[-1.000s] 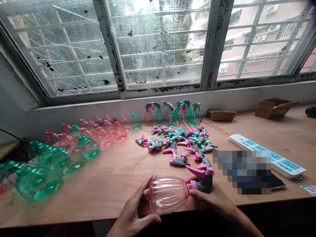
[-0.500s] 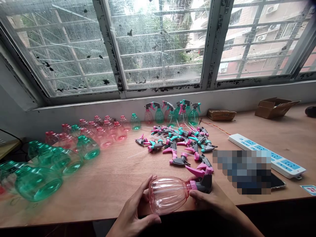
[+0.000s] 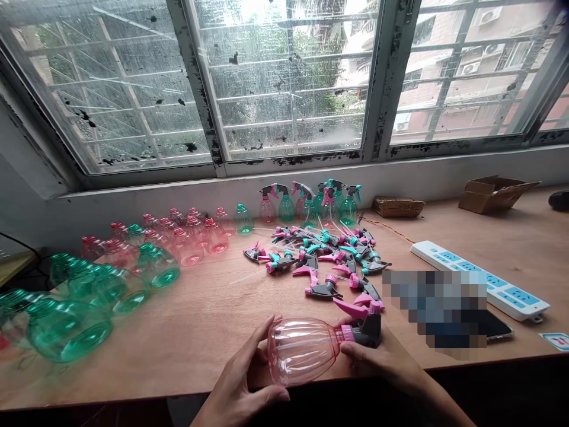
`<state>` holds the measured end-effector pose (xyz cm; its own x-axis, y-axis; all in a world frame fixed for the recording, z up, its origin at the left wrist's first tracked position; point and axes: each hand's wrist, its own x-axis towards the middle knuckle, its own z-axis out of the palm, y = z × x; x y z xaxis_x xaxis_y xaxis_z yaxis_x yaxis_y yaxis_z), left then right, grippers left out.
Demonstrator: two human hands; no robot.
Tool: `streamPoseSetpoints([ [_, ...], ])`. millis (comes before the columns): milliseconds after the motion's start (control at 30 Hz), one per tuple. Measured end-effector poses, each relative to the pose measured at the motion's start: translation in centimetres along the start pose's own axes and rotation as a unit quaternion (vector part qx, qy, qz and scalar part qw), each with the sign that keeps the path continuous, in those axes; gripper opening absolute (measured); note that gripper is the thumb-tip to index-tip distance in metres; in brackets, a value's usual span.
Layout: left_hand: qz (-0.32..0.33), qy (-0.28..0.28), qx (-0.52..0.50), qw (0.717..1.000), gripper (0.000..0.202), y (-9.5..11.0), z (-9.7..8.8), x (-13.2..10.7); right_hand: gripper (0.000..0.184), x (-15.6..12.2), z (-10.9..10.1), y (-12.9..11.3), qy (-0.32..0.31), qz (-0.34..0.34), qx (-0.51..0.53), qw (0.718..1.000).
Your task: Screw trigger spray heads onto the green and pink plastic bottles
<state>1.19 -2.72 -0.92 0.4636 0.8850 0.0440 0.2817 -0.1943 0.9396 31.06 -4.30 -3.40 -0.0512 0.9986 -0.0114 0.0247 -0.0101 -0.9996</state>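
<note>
A clear pink spray bottle (image 3: pixel 302 350) lies on its side at the near edge of the wooden table (image 3: pixel 200 320). My left hand (image 3: pixel 242 379) wraps around its wide base. My right hand (image 3: pixel 377 356) grips the neck end, where a grey and pink trigger head (image 3: pixel 367 326) sits on the bottle. Just beyond lies a pile of loose trigger heads (image 3: pixel 324 258) in pink, teal and grey.
Empty green bottles (image 3: pixel 66 323) and pink bottles (image 3: pixel 186 237) lie at the left. Several finished spray bottles (image 3: pixel 311 204) stand by the window wall. A white power strip (image 3: pixel 480 279), a phone (image 3: pixel 493 325) and two cardboard boxes (image 3: pixel 493 193) sit on the right.
</note>
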Motion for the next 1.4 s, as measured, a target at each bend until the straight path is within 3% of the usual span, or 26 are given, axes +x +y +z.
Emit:
streamPoseSetpoints([
  [367, -0.008, 0.011, 0.028, 1.000, 0.099, -0.3, 0.0, -0.1, 0.037, 0.0, 0.1, -0.4, 0.003, -0.002, -0.006, 1.000],
  [567, -0.011, -0.005, 0.021, 1.000, 0.096, -0.2, -0.1, 0.0, 0.038, 0.0, 0.1, -0.6, -0.008, -0.002, 0.000, 1.000],
  [800, 0.012, -0.022, 0.037, 0.999, 0.108, -1.2, -0.3, 0.3, 0.041, 0.0, 0.1, -0.2, 0.000, -0.002, 0.004, 1.000],
  [1100, 0.018, -0.023, -0.021, 0.999, 0.074, 0.1, -0.2, -0.1, 0.035, 0.0, 0.1, -0.8, -0.011, -0.008, -0.012, 1.000],
  [1400, 0.013, -0.027, -0.060, 0.998, 0.080, -0.5, -0.2, 0.1, 0.036, 0.0, 0.0, -0.1, 0.006, -0.015, -0.021, 1.000],
])
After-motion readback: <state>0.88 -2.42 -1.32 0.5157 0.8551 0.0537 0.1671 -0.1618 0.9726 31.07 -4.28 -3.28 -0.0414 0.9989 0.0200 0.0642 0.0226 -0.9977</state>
